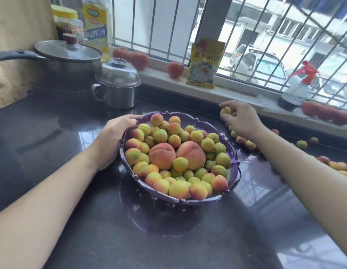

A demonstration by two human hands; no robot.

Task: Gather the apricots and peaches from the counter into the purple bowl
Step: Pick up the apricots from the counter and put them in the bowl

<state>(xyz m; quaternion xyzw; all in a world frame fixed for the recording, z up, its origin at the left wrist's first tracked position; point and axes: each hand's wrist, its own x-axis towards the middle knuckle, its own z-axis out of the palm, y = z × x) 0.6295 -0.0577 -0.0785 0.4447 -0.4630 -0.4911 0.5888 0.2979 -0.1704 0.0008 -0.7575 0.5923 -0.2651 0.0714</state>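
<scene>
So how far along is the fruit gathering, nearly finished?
Well along, not finished. The purple bowl is already heaped with apricots and two peaches. In hand: the left hand grips the bowl's rim while the right hand pinches one apricot above the counter. Left: loose fruit scattered on the counter to the right of the bowl, some running to the frame's edge.

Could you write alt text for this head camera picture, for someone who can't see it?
A person's left hand holds the rim of a scalloped purple bowl heaped with apricots and two peaches, while the right hand pinches a small yellow-green apricot above the dark stone counter, where more fruit lies.
</scene>
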